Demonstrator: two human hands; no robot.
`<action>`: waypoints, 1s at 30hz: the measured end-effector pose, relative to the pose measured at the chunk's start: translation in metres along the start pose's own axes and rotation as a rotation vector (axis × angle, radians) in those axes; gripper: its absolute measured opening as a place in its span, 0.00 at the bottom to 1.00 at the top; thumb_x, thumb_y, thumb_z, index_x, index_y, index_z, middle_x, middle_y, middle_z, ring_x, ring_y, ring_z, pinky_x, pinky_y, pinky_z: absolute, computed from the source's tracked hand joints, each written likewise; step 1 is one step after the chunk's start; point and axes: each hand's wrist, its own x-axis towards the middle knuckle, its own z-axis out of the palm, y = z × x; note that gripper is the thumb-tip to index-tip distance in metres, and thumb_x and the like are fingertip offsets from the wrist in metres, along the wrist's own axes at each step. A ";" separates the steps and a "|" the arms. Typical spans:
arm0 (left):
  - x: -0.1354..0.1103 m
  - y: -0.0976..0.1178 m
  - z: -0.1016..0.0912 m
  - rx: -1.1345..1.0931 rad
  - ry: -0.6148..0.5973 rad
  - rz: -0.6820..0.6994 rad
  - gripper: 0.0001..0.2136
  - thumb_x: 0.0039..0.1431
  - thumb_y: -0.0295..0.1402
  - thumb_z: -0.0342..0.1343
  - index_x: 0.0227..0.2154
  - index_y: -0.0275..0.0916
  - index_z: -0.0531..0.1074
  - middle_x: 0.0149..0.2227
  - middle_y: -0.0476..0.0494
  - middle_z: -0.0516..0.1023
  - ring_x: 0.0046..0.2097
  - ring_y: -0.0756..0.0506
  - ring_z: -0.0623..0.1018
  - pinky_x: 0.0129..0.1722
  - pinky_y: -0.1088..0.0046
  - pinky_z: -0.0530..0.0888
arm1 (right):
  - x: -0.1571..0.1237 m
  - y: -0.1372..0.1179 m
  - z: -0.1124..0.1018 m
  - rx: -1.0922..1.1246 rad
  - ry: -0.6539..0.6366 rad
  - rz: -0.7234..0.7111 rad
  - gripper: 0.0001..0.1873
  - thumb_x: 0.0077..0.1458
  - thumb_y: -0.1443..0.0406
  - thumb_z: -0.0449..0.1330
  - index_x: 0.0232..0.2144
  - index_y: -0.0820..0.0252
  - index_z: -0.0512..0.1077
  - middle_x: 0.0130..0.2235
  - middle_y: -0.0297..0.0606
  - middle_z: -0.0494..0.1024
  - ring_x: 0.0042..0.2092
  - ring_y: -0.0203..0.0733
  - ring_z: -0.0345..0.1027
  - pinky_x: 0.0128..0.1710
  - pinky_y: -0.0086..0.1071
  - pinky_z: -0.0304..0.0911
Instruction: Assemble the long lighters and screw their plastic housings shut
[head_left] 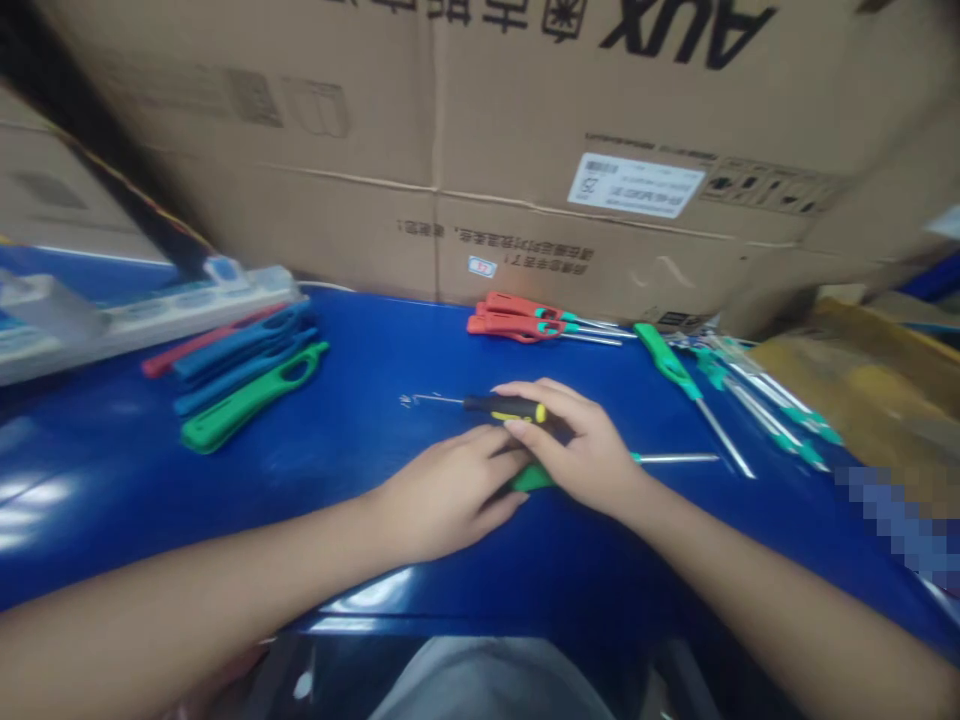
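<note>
My left hand (450,490) and my right hand (577,445) meet at the middle of the blue table (360,440). Both are closed around a green-handled tool (534,478) whose metal rod (675,458) sticks out to the right. A black and yellow screwdriver (504,408) lies just beyond the fingers of my right hand, its thin shaft pointing left. It touches or nearly touches those fingertips.
Green, blue and red plastic handles (247,370) lie at the left by a white power strip (150,310). Orange-handled tools (525,318) and several green and teal assembled tools (742,400) lie at the back right. Large cardboard boxes (480,150) wall the back.
</note>
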 end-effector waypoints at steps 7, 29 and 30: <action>-0.001 -0.011 0.009 0.013 0.007 -0.009 0.18 0.73 0.37 0.49 0.61 0.42 0.71 0.55 0.36 0.75 0.54 0.37 0.78 0.54 0.55 0.79 | 0.001 0.001 -0.002 0.219 0.118 0.070 0.13 0.64 0.58 0.61 0.48 0.54 0.77 0.42 0.37 0.80 0.41 0.39 0.73 0.43 0.35 0.71; 0.017 -0.010 -0.003 -0.722 0.287 -0.464 0.22 0.56 0.46 0.67 0.50 0.41 0.80 0.38 0.43 0.83 0.34 0.48 0.77 0.34 0.74 0.78 | 0.019 0.005 -0.042 0.769 0.439 0.298 0.29 0.58 0.37 0.58 0.33 0.56 0.67 0.31 0.31 0.77 0.19 0.30 0.65 0.15 0.26 0.61; 0.017 -0.009 -0.004 -0.739 0.290 -0.462 0.21 0.56 0.46 0.67 0.49 0.41 0.81 0.38 0.44 0.84 0.34 0.48 0.78 0.34 0.74 0.78 | 0.019 0.005 -0.043 0.777 0.440 0.298 0.29 0.58 0.37 0.59 0.33 0.57 0.68 0.31 0.31 0.78 0.19 0.30 0.65 0.15 0.26 0.61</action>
